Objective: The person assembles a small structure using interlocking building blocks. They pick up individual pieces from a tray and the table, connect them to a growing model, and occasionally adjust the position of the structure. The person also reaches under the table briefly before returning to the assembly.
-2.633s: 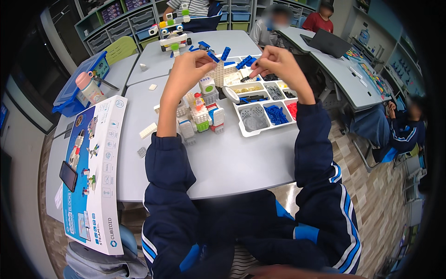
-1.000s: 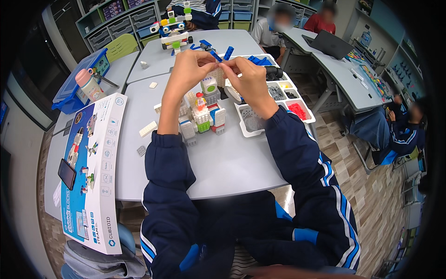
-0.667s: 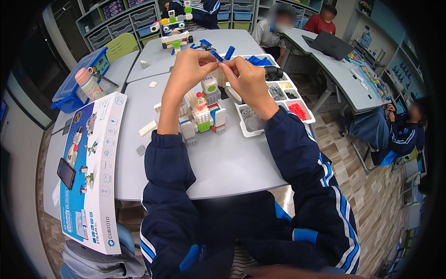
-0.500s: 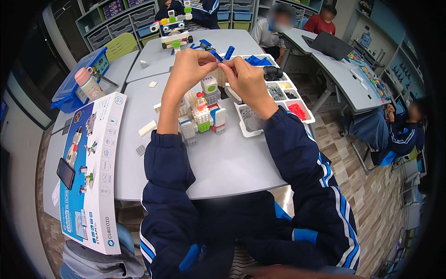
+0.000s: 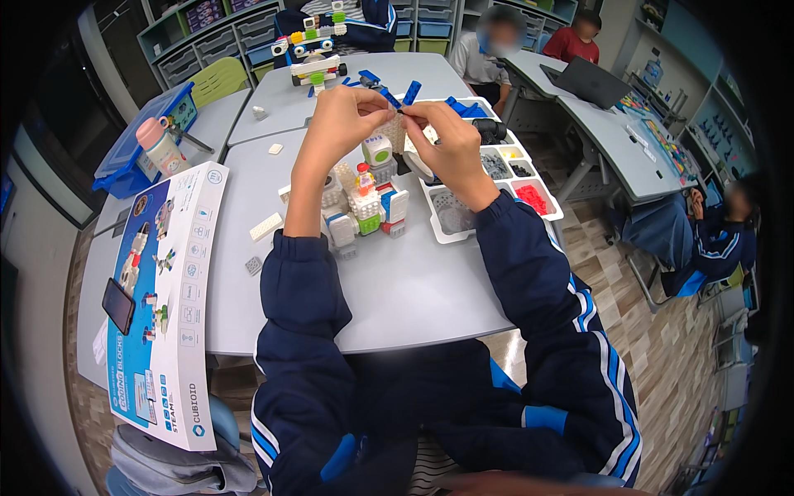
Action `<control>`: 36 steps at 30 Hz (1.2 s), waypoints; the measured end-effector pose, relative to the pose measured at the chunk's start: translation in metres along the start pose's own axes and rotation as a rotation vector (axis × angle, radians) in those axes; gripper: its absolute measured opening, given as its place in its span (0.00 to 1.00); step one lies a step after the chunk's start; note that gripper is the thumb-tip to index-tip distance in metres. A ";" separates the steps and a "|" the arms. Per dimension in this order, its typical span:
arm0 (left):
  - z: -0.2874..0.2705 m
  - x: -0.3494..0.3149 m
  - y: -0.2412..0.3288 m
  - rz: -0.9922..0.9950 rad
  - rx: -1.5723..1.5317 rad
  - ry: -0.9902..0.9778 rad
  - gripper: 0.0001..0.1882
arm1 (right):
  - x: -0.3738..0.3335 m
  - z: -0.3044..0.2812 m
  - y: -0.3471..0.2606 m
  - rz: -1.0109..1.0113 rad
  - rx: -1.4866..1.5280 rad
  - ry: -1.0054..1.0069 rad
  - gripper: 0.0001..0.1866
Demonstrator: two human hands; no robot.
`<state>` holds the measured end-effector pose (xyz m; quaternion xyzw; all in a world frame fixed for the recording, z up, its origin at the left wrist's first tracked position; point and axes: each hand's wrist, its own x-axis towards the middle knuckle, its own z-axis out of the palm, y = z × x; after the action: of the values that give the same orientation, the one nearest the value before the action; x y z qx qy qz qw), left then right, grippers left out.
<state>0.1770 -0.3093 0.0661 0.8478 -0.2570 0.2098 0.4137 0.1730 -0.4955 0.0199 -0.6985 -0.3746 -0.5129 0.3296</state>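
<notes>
Above the table, my left hand [image 5: 349,116] is closed, its fingertips pinching a blue building-block beam [image 5: 389,98]. My right hand [image 5: 451,147] meets it there, with thumb and forefinger closed at a small dark piece [image 5: 400,110] by the beam's lower end. Another blue beam [image 5: 412,92] shows just beyond the fingertips; whether it is joined to the held one I cannot tell. Below my hands stands a block model [image 5: 368,217] of white, grey and green bricks, with a small red-and-yellow figure [image 5: 364,179] on it. My left wrist hides part of the model.
A white sorting tray [image 5: 451,238] with grey, black and red parts lies at the right. Loose bricks [image 5: 266,226] lie left of the model. A large printed box lid [image 5: 194,347], phone [image 5: 118,306], bottle [image 5: 161,146] and blue bin [image 5: 116,178] fill the left. Another block model [image 5: 317,70] stands farther back.
My fingertips stay together on the blue beam, with my right fingers shifted slightly. The whole view has moved a little; the things on the table keep their places.
</notes>
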 end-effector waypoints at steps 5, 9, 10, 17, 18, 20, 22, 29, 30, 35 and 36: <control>0.000 0.001 -0.002 0.007 -0.015 0.002 0.11 | 0.001 -0.002 -0.004 0.040 0.036 -0.014 0.07; 0.000 0.001 -0.003 -0.008 -0.011 -0.004 0.11 | 0.000 -0.001 -0.003 0.071 0.012 -0.052 0.07; 0.000 0.001 -0.003 -0.007 -0.018 -0.004 0.11 | 0.000 0.000 -0.003 0.083 0.011 -0.054 0.07; 0.001 0.001 -0.003 -0.003 -0.019 0.002 0.11 | 0.000 0.005 -0.002 0.138 0.047 -0.045 0.09; 0.001 0.001 -0.003 -0.007 -0.016 0.005 0.11 | 0.000 0.006 -0.003 0.149 0.051 -0.042 0.09; 0.001 0.001 -0.003 -0.011 -0.014 0.010 0.11 | 0.000 0.008 -0.006 0.197 0.052 -0.045 0.09; 0.002 0.001 -0.003 -0.006 -0.011 0.020 0.11 | 0.000 0.009 -0.009 0.233 0.050 -0.042 0.09; 0.003 0.001 -0.003 -0.018 -0.003 0.027 0.10 | 0.004 0.013 -0.014 0.260 -0.027 -0.052 0.09; 0.002 0.001 -0.002 -0.017 -0.001 0.028 0.11 | 0.004 0.013 -0.014 0.259 -0.025 -0.053 0.09; 0.003 0.000 0.000 -0.007 -0.007 0.035 0.10 | 0.007 0.010 -0.009 0.313 0.026 -0.089 0.11; 0.003 -0.001 0.000 -0.007 -0.007 0.042 0.10 | 0.007 0.010 -0.008 0.311 0.029 -0.097 0.11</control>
<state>0.1770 -0.3116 0.0640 0.8426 -0.2462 0.2254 0.4227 0.1722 -0.4814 0.0251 -0.7672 -0.2847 -0.4159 0.3967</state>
